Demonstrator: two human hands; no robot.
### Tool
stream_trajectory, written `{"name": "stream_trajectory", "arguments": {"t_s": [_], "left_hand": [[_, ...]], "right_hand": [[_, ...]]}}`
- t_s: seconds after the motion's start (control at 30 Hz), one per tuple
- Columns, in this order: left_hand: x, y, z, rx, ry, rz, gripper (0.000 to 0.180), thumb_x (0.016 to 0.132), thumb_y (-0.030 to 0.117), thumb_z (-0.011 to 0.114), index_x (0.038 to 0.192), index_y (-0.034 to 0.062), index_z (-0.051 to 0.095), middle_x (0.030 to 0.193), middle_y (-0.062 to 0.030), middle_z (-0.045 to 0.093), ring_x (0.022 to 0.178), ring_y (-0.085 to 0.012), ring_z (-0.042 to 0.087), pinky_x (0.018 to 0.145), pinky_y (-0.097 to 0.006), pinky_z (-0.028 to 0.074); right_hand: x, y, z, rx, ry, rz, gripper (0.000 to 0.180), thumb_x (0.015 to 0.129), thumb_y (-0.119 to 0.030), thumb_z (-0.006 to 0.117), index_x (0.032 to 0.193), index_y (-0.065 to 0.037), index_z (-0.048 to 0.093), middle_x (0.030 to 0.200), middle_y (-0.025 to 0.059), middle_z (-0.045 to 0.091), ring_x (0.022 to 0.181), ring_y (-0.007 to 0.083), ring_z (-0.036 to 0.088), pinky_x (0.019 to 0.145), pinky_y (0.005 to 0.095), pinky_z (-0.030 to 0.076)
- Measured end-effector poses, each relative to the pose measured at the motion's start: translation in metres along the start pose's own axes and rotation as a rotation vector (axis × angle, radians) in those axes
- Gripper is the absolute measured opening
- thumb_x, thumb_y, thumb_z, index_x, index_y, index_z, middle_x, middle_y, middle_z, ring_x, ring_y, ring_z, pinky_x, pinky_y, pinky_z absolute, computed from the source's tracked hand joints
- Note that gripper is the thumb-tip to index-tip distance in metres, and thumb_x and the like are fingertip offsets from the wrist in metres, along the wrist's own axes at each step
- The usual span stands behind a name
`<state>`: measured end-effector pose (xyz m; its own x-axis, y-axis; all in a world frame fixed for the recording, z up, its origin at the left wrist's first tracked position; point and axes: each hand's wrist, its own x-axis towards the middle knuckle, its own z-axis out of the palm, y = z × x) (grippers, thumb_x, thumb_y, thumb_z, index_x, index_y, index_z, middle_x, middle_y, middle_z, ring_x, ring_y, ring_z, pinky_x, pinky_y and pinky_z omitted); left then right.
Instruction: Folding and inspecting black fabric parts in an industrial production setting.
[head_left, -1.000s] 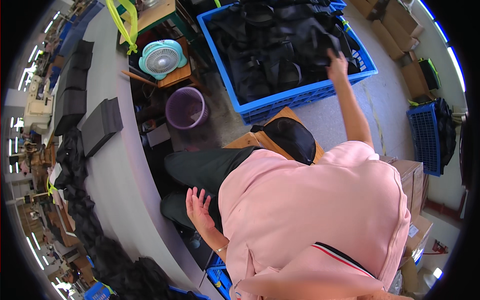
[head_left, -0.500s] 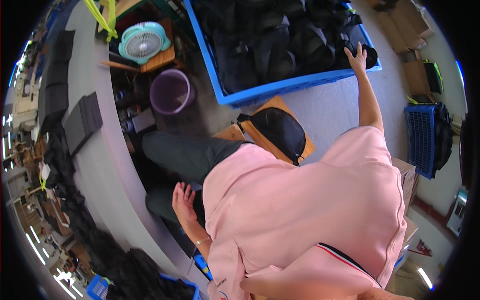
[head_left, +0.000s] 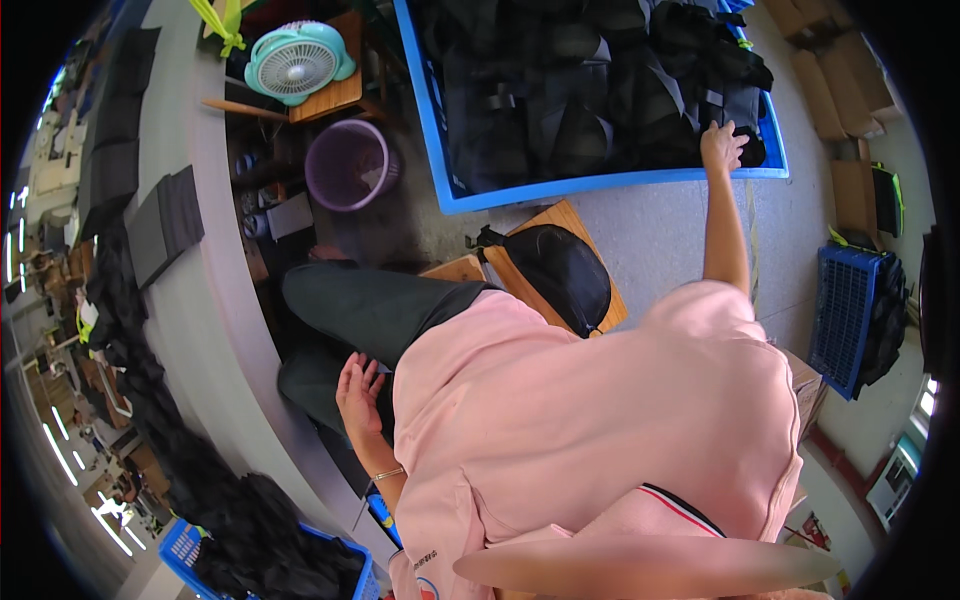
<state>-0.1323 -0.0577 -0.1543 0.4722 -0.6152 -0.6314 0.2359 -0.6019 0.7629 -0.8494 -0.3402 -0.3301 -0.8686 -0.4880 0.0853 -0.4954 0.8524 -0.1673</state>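
Black bags [head_left: 500, 130] fill the blue crate [head_left: 600, 184] at one o'clock, where I judge the right hand [head_left: 722, 148], fingers half spread, grip unclear, to be arranging them, next needing clean release; the left hand [head_left: 360, 398] at eight curls loosely, empty.

Grey floor [head_left: 660, 230], pale wall [head_left: 868, 430]

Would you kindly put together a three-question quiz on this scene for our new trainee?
1. True or false: the person's bare left hand is near the dark cloth trousers.
2. Which container does the bare right hand reach to?
A) a brown cardboard box
B) the large blue plastic crate
C) the round purple bin
3. Fill in: the rounded black fabric bag lies on a flat yellow-brown ______ board.

Key: 1. True. 2. B. 3. wooden.
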Motion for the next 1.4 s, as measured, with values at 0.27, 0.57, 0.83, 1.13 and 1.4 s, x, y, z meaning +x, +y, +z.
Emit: {"name": "stream_trajectory", "arguments": {"t_s": [0.27, 0.57, 0.83, 1.13, 1.4], "left_hand": [[0.04, 0.004, 0.027, 0.052, -0.136, -0.062, 0.043, 0.1, 0.027, 0.06, 0.135, 0.0022, 0.054, 0.135, -0.0138, 0.058, 0.117, -0.0271, 0.061, 0.091, -0.038, 0.052], [0.055, 0.008, 0.03, 0.108, -0.078, -0.041, 0.044, 0.099, 0.026, 0.062, 0.133, 0.0006, 0.054, 0.127, -0.0137, 0.061, 0.108, -0.0242, 0.062, 0.089, -0.037, 0.053], [0.062, 0.004, 0.033, 0.044, -0.014, -0.053, 0.034, 0.097, 0.023, 0.064, 0.125, 0.0019, 0.06, 0.113, -0.008, 0.065, 0.09, -0.0162, 0.064, 0.08, -0.031, 0.056], [0.066, 0.003, 0.039, 0.089, -0.038, -0.066, 0.025, 0.097, 0.02, 0.064, 0.116, 0.0038, 0.063, 0.102, -0.0047, 0.065, 0.086, -0.0152, 0.063, 0.077, -0.031, 0.055], [0.078, -0.001, 0.036, 0.079, 0.051, -0.047, 0.016, 0.096, 0.017, 0.065, 0.104, 0.0041, 0.063, 0.092, -0.0028, 0.064, 0.079, -0.0138, 0.062, 0.071, -0.029, 0.054]], "right_hand": [[-0.089, -0.029, -0.095, 0.188, 0.297, -0.637, 0.094, 0.076, -0.04, 0.081, 0.154, -0.029, 0.03, 0.16, 0.0146, 0.026, 0.148, 0.0366, 0.023, 0.114, 0.0614, 0.023], [-0.039, 0.009, -0.026, -0.309, -0.152, -0.509, 0.028, 0.089, -0.007, 0.057, 0.114, -0.01, 0.069, 0.123, 0.0135, 0.054, 0.115, 0.0334, 0.059, 0.084, 0.0407, 0.058], [-0.056, -0.026, -0.058, -0.495, -0.07, -0.38, 0.024, 0.093, -0.014, 0.055, 0.109, -0.006, 0.071, 0.147, 0.0204, 0.044, 0.132, 0.0439, 0.047, 0.098, 0.0778, 0.031], [-0.221, -0.165, -0.082, 0.143, -0.208, -1.028, 0.086, 0.075, -0.055, 0.076, 0.15, -0.041, 0.036, 0.164, 0.0135, 0.011, 0.146, 0.0486, 0.016, 0.1, 0.0805, 0.019], [-0.173, -0.172, 0.027, -0.174, -0.698, -0.992, 0.092, 0.081, -0.051, 0.075, 0.152, -0.053, 0.017, 0.166, 0.004, -0.014, 0.15, 0.0448, -0.005, 0.104, 0.0826, 0.008]]}}
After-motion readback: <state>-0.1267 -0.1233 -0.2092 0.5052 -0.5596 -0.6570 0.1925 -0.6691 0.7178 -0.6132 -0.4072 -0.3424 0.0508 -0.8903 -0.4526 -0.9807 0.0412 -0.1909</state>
